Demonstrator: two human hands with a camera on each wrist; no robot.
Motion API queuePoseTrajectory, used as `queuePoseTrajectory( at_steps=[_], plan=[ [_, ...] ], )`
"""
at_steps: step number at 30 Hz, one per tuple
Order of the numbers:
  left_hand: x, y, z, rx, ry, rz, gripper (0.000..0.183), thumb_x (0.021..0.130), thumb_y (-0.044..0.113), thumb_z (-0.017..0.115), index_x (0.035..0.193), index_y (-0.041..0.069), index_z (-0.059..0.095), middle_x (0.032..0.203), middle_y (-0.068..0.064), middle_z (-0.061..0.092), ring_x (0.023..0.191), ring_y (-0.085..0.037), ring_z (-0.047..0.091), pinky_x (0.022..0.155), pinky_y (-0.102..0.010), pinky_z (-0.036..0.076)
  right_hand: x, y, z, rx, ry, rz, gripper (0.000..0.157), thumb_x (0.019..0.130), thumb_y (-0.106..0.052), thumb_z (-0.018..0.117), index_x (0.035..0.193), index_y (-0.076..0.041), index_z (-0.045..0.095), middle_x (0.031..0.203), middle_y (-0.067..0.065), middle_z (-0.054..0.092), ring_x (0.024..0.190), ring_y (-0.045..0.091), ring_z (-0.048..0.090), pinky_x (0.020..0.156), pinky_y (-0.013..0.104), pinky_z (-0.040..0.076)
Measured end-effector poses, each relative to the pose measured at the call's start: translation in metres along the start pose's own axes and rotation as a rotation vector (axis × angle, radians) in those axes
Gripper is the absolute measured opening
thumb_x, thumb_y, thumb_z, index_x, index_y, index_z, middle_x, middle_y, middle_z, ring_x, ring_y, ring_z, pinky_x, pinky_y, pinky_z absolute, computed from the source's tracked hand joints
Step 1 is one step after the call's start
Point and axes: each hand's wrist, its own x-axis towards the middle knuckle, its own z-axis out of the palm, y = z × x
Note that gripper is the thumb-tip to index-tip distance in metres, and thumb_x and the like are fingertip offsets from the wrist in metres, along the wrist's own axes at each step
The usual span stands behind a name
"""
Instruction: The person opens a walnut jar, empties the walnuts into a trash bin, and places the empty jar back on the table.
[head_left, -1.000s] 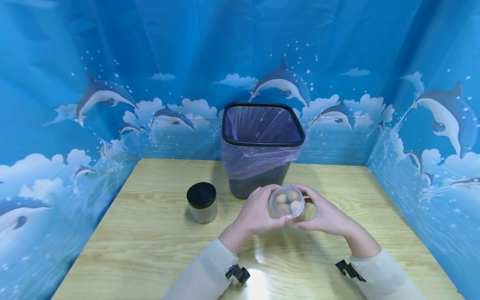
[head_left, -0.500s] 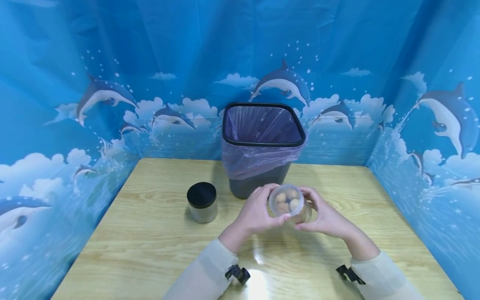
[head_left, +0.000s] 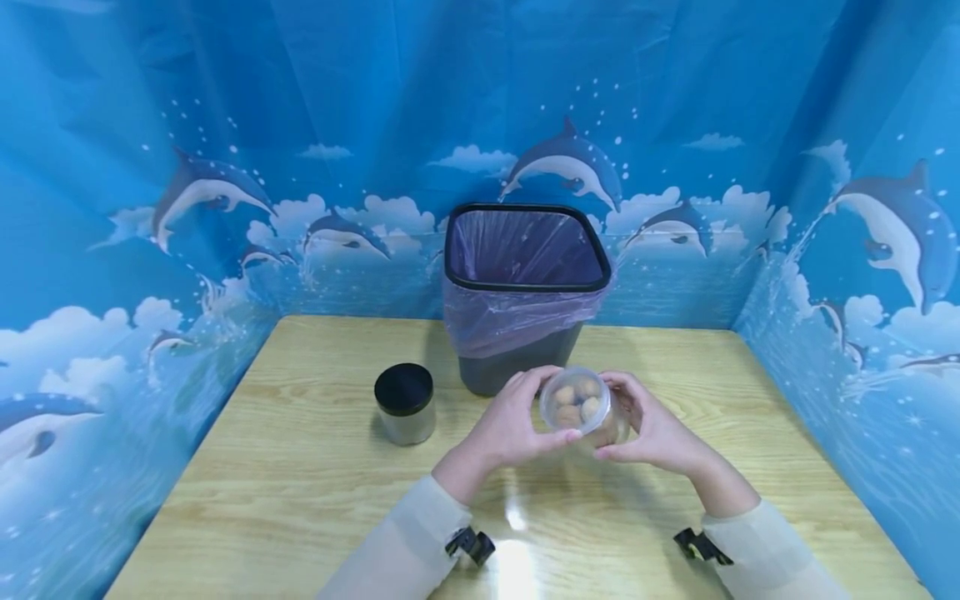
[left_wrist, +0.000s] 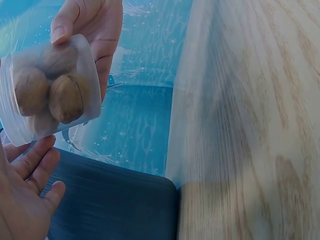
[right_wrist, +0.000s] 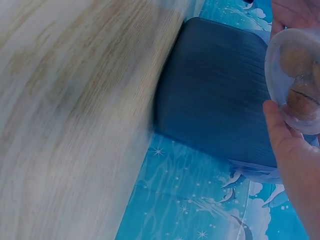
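Between both hands, a clear plastic jar [head_left: 617, 423] is held tilted, its round top facing up and left. Several walnuts [left_wrist: 66, 99] show through its wall in the left wrist view. A translucent ribbed rim, seemingly a screw lid [left_wrist: 11, 112], caps the end near my left hand [head_left: 504, 427], whose thumb and fingers grip it from the left. My right hand [head_left: 654, 432] holds the jar's body near its base, thumb on the near side and fingers on the far side. In the right wrist view the jar is cut off by the frame edge.
A dark bin [head_left: 487, 373] lined with a purple bag [head_left: 517, 321] stands just behind the hands. To the left is a second jar [head_left: 405, 404] with a black lid. The wooden table [head_left: 300, 500] meets a blue dolphin-printed curtain [head_left: 360, 100] at the back and sides.
The jar has tilted further, so more of its body shows on the right. My right hand has shifted slightly right with the base; my left hand stays nearly still at the rim.
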Motion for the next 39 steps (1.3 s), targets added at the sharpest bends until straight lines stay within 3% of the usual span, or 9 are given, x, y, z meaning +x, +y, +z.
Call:
queuePoseTrajectory(
  at_steps=[7, 13, 21, 28, 39],
  plan=[
    [0.002, 0.002, -0.006, 0.072, -0.020, 0.061, 0.087, 0.070, 0.067, 0.062, 0.140, 0.023, 0.035, 0.128, 0.010, 0.048, 0.115, -0.009, 0.043, 0.096, -0.034, 0.038, -0.001, 0.001, -0.003, 0.052, -0.015, -0.047, 0.089, 0.063, -0.001, 0.083, 0.136, -0.008, 0.032, 0.130, 0.011, 0.039, 0.122, 0.014, 0.039, 0.100, 0.017, 0.032],
    [0.007, 0.003, -0.013, 0.121, -0.062, 0.136, 0.092, 0.068, 0.071, 0.061, 0.141, 0.021, 0.033, 0.132, 0.008, 0.042, 0.120, -0.008, 0.038, 0.099, -0.035, 0.035, -0.003, 0.004, -0.004, 0.028, -0.005, -0.074, 0.089, 0.063, 0.001, 0.082, 0.135, -0.007, 0.032, 0.129, 0.010, 0.040, 0.121, 0.013, 0.040, 0.099, 0.017, 0.033],
    [0.016, 0.008, -0.025, 0.170, -0.147, 0.220, 0.090, 0.068, 0.072, 0.059, 0.143, 0.030, 0.030, 0.129, 0.008, 0.041, 0.116, -0.009, 0.036, 0.095, -0.036, 0.036, -0.003, 0.004, -0.005, -0.003, -0.020, -0.067, 0.088, 0.064, -0.002, 0.082, 0.135, -0.010, 0.032, 0.129, 0.009, 0.041, 0.119, 0.014, 0.041, 0.097, 0.018, 0.035],
    [0.017, 0.006, -0.027, 0.238, -0.194, 0.226, 0.088, 0.070, 0.075, 0.053, 0.144, 0.034, 0.026, 0.124, 0.009, 0.041, 0.114, -0.008, 0.035, 0.093, -0.035, 0.036, -0.004, 0.004, -0.004, 0.001, -0.046, -0.059, 0.086, 0.065, -0.004, 0.082, 0.136, -0.011, 0.032, 0.130, 0.009, 0.040, 0.119, 0.015, 0.042, 0.097, 0.019, 0.036],
    [0.016, 0.003, -0.025, 0.239, -0.185, 0.214, 0.087, 0.068, 0.074, 0.056, 0.140, 0.032, 0.033, 0.121, 0.009, 0.044, 0.109, -0.006, 0.037, 0.092, -0.032, 0.035, -0.004, 0.006, -0.003, 0.016, -0.037, -0.057, 0.086, 0.066, -0.001, 0.080, 0.137, -0.010, 0.032, 0.130, 0.009, 0.040, 0.117, 0.015, 0.042, 0.094, 0.020, 0.040]
  ],
)
